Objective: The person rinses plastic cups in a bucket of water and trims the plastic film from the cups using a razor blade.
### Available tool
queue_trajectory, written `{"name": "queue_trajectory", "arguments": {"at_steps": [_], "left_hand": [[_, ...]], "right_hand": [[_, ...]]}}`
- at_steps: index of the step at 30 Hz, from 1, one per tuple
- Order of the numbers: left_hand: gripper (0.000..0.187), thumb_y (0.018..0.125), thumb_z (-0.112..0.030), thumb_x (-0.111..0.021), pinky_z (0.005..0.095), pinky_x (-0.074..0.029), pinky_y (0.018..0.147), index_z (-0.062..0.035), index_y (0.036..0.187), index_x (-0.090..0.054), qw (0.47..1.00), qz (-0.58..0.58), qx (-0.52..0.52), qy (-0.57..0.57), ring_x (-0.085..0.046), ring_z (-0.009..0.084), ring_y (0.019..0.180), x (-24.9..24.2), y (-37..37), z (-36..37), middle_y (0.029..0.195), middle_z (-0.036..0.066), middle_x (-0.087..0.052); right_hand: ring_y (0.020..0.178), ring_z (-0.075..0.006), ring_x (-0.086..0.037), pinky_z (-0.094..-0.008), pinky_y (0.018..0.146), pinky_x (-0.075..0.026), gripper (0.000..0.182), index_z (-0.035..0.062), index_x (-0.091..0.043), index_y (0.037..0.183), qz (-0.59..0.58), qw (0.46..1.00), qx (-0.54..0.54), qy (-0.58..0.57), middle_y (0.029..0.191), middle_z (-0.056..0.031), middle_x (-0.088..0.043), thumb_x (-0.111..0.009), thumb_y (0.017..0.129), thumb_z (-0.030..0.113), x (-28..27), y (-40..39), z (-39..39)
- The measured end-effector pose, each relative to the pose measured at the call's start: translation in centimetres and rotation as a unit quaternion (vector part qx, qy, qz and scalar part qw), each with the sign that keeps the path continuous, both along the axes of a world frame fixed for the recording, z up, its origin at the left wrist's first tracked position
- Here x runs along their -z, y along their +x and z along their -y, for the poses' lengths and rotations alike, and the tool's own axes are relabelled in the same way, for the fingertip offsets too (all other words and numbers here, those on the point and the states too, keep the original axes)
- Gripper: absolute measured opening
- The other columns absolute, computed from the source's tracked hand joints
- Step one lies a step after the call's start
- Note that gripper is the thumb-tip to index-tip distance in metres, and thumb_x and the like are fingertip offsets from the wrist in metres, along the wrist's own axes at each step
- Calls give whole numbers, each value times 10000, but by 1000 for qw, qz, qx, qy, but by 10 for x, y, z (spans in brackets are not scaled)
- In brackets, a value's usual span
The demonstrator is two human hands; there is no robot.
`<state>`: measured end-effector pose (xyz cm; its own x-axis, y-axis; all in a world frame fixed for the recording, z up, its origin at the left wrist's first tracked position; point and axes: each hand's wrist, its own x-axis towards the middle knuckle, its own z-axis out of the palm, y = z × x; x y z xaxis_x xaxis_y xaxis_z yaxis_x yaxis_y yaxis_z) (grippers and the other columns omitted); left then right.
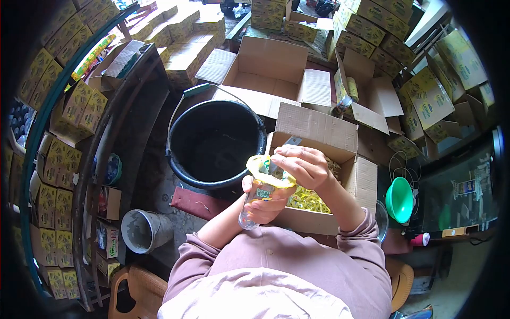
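My left hand (268,204) is wrapped around a small clear plastic bottle (247,219), its rounded end pointing down toward my shirt. A yellow printed label sleeve (256,164) sits loosely about the bottle's upper part, its edge spread out. Close above it, the fingers of my right hand (305,165) are pinched on a flat grey strip (292,141), which looks like metal and slants down toward the sleeve. Beneath my hands, an open cardboard box (319,127) contains many loose yellow label sleeves (308,201).
A large black bucket (218,178) stands left of the box. Another open carton (271,61) lies beyond. A grey pail (146,231) is at lower left, a green bowl (399,199) at right. Stacked yellow cartons (56,207) fill the left shelves.
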<state>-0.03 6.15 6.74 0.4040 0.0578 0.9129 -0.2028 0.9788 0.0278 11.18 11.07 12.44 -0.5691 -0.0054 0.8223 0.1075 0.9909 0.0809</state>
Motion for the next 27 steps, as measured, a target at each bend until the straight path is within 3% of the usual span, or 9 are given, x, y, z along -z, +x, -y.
{"name": "queue_trajectory", "arguments": {"at_steps": [3, 6, 9, 12, 14, 15, 17, 23, 27], "left_hand": [[506, 689, -100, -659, 332, -511, 526, 43, 1060, -345, 999, 30, 13, -4, -575, 200, 573, 2, 6, -1, 823, 136, -492], [524, 688, -145, -669, 381, -551, 559, 48, 1048, -341, 993, -106, -30, -32, -576, 239, 585, 10, -8, 0, 864, 152, -465], [645, 665, -176, -685, 458, -540, 577, 37, 1138, -301, 967, -212, -112, -90, -605, 350, 710, 11, -19, 6, 1071, 232, -398], [670, 687, -238, -673, 427, -548, 609, 48, 1174, -311, 910, -317, -266, -32, -602, 359, 800, 13, -31, 0, 979, 227, -485], [695, 698, -246, -672, 405, -534, 683, 15, 1234, -316, 834, -413, -365, -20, -602, 352, 851, 15, -50, 1, 1013, 244, -532], [702, 706, -247, -656, 384, -513, 746, 3, 1258, -302, 806, -460, -373, -14, -596, 298, 899, 8, -57, 2, 1077, 215, -515], [685, 727, -217, -618, 354, -485, 811, -4, 1281, -276, 691, -561, -455, -8, -559, 234, 991, -2, -65, 4, 1147, 169, -485], [624, 764, -126, -562, 283, -460, 813, -11, 1293, -251, 441, -635, -634, 10, -524, 153, 977, -22, -52, 21, 1131, 101, -467], [591, 718, -79, -679, 242, -451, 786, 10, 1205, -356, 293, -604, -730, 126, -508, 92, 914, -24, -37, 26, 1022, 59, -505]], "right_hand": [[775, -173, -645, -297, 678, -544, 206, 25, -622, 914, 1, 1000, 4, 20, 740, -46, -635, -611, 730, 118, 4, 1, -2], [770, -181, -645, -299, 671, -545, 222, 27, -620, 910, 14, 1000, 2, 3, 749, -50, -635, -618, 729, 156, 2, 4, 0], [767, -190, -645, -304, 667, -546, 224, 28, -617, 904, 9, 1000, 23, 4, 762, -56, -634, -617, 757, 197, 7, 8, -5], [762, -194, -643, -307, 660, -546, 261, 13, -605, 914, 1, 1000, 25, -3, 785, -67, -637, -646, 729, 192, 1, 9, -6], [760, -190, -641, -309, 654, -547, 316, -5, -597, 942, 3, 999, 31, 2, 794, -71, -639, -667, 675, 149, -5, 10, -7], [759, -190, -640, -308, 655, -547, 317, -9, -595, 952, 9, 999, 40, 8, 795, -70, -640, -662, 681, 139, -5, 12, -9], [758, -189, -639, -306, 656, -546, 318, -16, -590, 973, 23, 998, 58, 17, 798, -69, -641, -651, 691, 119, -3, 16, -13], [776, -161, -633, -287, 668, -534, 358, 3, -571, 1055, 47, 995, 82, 8, 766, -43, -638, -618, 720, 120, 3, 13, -15], [770, -157, -634, -290, 665, -536, 392, 3, -561, 1088, 53, 996, 77, 10, 752, -36, -635, -617, 720, 123, 3, 13, -14]]}}
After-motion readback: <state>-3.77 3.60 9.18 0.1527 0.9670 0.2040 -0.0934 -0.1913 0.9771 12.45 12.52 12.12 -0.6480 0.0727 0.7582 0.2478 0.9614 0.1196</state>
